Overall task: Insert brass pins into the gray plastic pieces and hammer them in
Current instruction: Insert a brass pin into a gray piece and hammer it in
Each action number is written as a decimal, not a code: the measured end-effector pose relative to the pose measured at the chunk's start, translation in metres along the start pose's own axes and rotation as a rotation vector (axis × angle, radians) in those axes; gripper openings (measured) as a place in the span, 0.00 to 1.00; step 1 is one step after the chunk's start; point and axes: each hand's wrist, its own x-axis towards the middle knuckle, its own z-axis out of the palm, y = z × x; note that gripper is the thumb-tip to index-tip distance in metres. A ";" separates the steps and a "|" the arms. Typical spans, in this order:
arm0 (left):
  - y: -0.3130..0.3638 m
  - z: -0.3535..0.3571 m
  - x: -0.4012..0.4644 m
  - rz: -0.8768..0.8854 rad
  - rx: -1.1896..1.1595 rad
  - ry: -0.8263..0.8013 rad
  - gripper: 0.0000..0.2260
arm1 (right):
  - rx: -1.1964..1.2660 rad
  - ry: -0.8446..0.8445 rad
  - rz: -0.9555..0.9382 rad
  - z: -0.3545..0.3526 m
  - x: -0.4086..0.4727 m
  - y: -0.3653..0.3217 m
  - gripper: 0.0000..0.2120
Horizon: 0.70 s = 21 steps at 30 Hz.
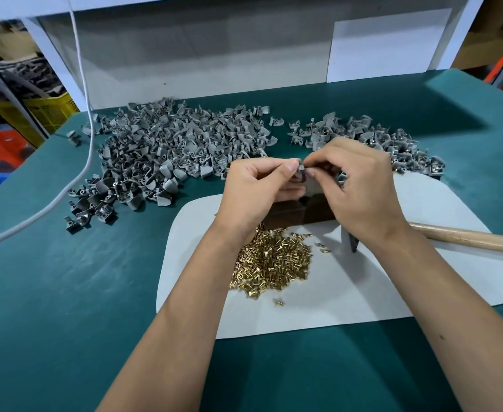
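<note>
Gray plastic piece [300, 173] pinched between our two hands above the dark block [291, 214].
Our left hand [256, 191] grips it with thumb and fingers; our right hand [360, 185] pinches at its top. Brass pins [274, 260] lie heaped on the white mat [422, 278], with the hammer handle [467, 237] at right.

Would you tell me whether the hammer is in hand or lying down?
Lying down: the hammer rests on the white mat, while both hands pinch a gray piece.

Pretty bright, even overhead light, soft shadows under the forearms, centre's sharp, edges bend fisheye-style, background corners go blurry.
</note>
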 end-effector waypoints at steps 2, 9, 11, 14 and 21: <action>-0.002 0.000 0.001 -0.004 0.030 0.010 0.09 | 0.014 -0.021 0.030 0.001 0.000 -0.001 0.02; -0.006 -0.005 0.004 0.052 -0.040 -0.026 0.07 | 0.046 -0.032 0.117 0.003 0.001 -0.004 0.03; -0.007 -0.007 0.004 0.082 -0.049 -0.054 0.12 | 0.055 -0.027 0.126 0.003 0.000 -0.005 0.03; -0.007 -0.008 0.005 0.105 -0.058 -0.070 0.15 | 0.052 -0.024 0.123 0.004 -0.001 -0.006 0.03; -0.008 -0.012 0.005 0.070 -0.064 -0.070 0.14 | -0.029 -0.050 0.051 0.005 -0.002 -0.003 0.02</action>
